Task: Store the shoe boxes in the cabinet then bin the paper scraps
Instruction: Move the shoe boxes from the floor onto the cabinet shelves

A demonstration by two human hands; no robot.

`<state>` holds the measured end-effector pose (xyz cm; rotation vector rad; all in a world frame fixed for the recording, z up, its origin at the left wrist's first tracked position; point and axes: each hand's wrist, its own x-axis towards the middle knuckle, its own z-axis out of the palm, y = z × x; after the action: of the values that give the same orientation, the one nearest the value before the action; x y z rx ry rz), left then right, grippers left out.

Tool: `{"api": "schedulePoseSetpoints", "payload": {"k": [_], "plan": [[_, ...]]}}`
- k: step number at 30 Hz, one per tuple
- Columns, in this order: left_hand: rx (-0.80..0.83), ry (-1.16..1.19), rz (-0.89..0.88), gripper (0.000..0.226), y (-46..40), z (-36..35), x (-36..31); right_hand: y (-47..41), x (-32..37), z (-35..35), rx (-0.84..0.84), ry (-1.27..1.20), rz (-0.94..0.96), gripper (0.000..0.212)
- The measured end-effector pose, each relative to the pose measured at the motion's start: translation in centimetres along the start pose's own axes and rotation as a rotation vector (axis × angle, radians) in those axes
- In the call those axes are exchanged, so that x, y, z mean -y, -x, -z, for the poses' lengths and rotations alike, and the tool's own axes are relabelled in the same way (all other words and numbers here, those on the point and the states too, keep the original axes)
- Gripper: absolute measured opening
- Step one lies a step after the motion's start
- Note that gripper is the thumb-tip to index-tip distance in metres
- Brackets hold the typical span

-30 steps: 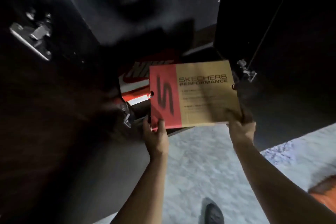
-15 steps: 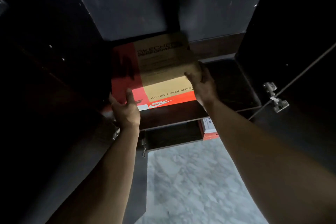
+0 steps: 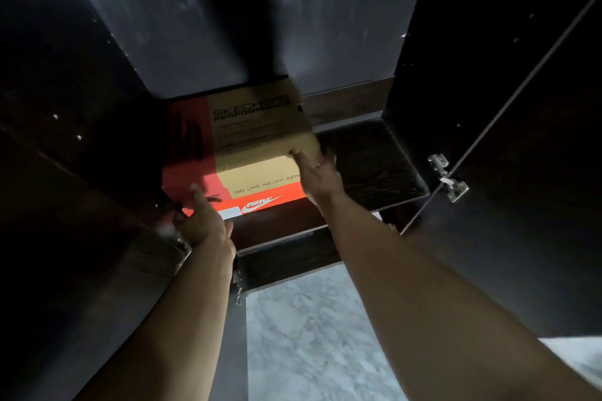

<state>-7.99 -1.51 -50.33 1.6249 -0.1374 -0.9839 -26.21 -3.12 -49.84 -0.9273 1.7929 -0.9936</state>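
Note:
A tan and red Skechers shoe box (image 3: 257,137) lies on a dark cabinet shelf (image 3: 368,156), on top of an orange Nike shoe box (image 3: 260,203) whose front edge shows below it. My right hand (image 3: 317,172) grips the Skechers box at its near right corner. My left hand (image 3: 202,218) touches the near left corner, with its fingers against the red front face. No paper scraps are in view.
The cabinet is dark wood with both doors swung open; the right door (image 3: 508,127) carries a metal hinge (image 3: 448,177). A lower shelf edge (image 3: 283,257) sits beneath. Pale marble floor (image 3: 309,335) shows between my arms.
A second ago I held the Skechers box in front of the cabinet; it has since gone onto the shelf over the Nike box. In the last half second it slid slightly deeper.

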Motion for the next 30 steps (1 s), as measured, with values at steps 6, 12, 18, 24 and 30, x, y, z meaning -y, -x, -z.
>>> {"api": "schedulePoseSetpoints", "payload": {"k": [6,12,18,24,30], "plan": [[0.404,-0.472,0.12,0.02,9.3,2.7,8.9,8.4,-9.3,5.6,-0.163,-0.089,-0.271,0.089],[0.745,-1.184,0.215,0.019,20.9,6.5,24.3,20.3,-28.0,19.4,-0.236,-0.072,-0.708,0.083],[1.118,-1.617,0.093,0.015,37.1,6.4,38.7,31.9,-42.9,38.3,-0.545,-0.153,-0.911,0.067],[1.43,-1.84,-0.134,0.021,48.2,3.8,53.5,38.8,-56.2,50.3,-0.735,-0.252,-1.055,0.064],[1.59,-1.993,-0.311,0.049,51.9,1.2,70.2,38.9,-70.0,56.9,-0.836,-0.393,-1.065,0.067]]}}
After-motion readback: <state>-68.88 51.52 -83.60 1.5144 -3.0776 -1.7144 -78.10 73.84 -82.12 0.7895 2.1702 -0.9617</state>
